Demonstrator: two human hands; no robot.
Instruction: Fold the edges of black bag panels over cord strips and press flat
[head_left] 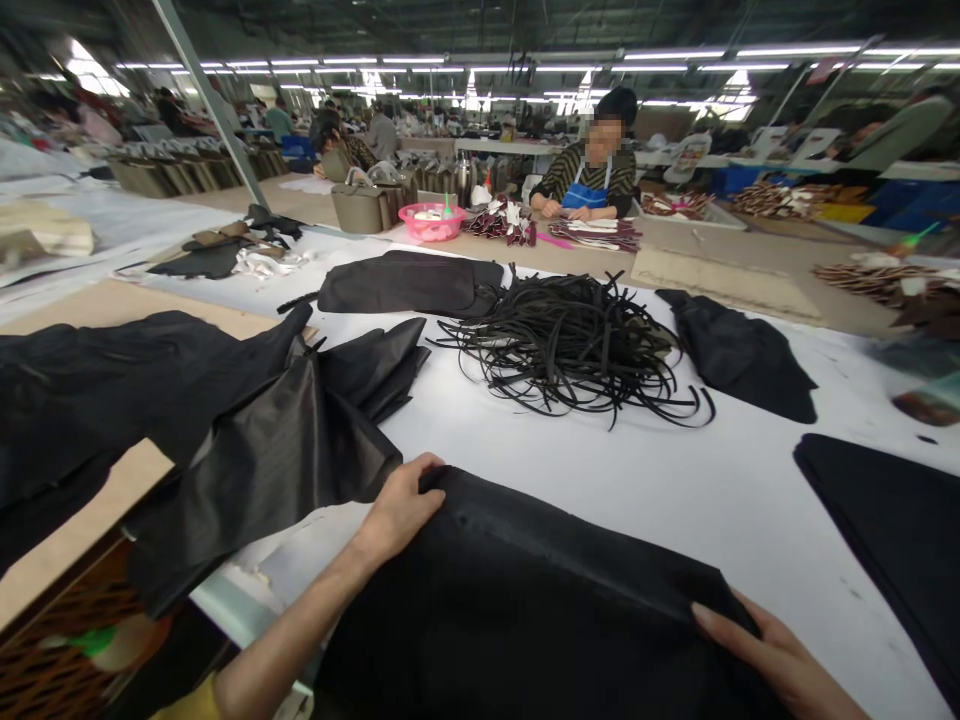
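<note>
A large black fabric piece [540,610] lies on the white table [570,470] right in front of me. My left hand [401,510] grips its far left corner, fingers curled over the edge. On the fabric's right edge rests my right hand [772,655], fingers stretched along the cloth, thumb hidden. A tangled heap of black straps [577,345] sits beyond the fabric, in the middle of the table.
More black fabric pieces lie at the left [247,440], far centre [409,283], right [739,355] and near right [892,530]. A pink basket [433,222] stands further back. Across the table a person [596,170] in a striped top sits working. A brown box [67,620] is at lower left.
</note>
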